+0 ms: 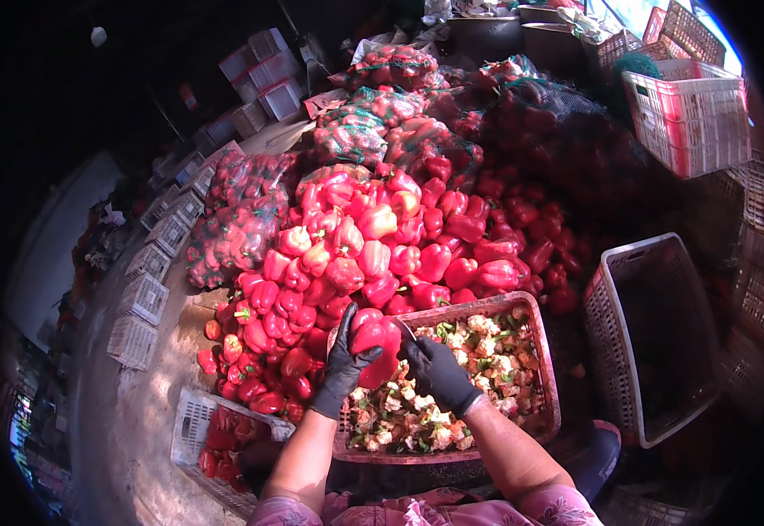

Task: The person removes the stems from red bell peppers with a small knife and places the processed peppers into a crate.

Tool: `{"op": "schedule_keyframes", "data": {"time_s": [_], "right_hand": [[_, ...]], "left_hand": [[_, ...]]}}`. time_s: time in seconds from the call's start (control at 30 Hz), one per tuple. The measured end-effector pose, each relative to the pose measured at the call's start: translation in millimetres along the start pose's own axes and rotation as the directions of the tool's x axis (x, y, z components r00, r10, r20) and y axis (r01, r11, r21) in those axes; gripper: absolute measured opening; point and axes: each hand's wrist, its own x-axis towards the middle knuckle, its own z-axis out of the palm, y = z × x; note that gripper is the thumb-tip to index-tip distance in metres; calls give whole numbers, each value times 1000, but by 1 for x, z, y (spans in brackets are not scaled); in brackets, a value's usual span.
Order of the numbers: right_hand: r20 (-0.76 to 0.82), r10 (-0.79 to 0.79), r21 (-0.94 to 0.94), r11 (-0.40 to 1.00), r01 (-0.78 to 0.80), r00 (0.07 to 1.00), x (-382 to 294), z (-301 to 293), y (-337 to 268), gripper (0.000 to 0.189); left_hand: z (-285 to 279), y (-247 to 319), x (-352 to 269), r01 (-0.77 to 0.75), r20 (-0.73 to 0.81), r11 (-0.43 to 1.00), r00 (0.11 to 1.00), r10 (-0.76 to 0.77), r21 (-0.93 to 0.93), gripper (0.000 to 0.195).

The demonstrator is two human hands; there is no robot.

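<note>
My left hand [344, 368], in a black glove, grips a red bell pepper [377, 345] above the edge of a pink plastic crate [548, 368]. In my right hand [440, 375], gloved in black too, is a small knife [403, 327]. Its blade shows only in part, against the pepper's right side; most of the handle is hidden by my fingers. Cut pepper cores [481, 355] with pale seeds and green stems fill much of the crate under my hands. Just beyond it rises a big heap of whole red bell peppers [415, 256].
A white crate [188, 421] holding red pepper pieces [224, 440] stands at lower left. To the right, a large crate [619, 342] leans on its side. Mesh sacks of peppers [244, 230] lie behind the heap. Stacked crates [691, 118] rise at upper right; others [142, 296] line the left floor.
</note>
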Motion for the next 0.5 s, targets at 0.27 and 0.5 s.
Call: {"op": "schedule_keyframes", "data": {"time_s": [0.27,0.5], "right_hand": [[23,82,-83,993,-80,996,-39,25,22,37],[210,299,-158,950,-270,931,-91,21,36,28]], "left_hand": [[45,44,-51,-5,-200,1000,980,8,18,90],[46,38,-47,171,-381,857,841,-385,-487,59]]}}
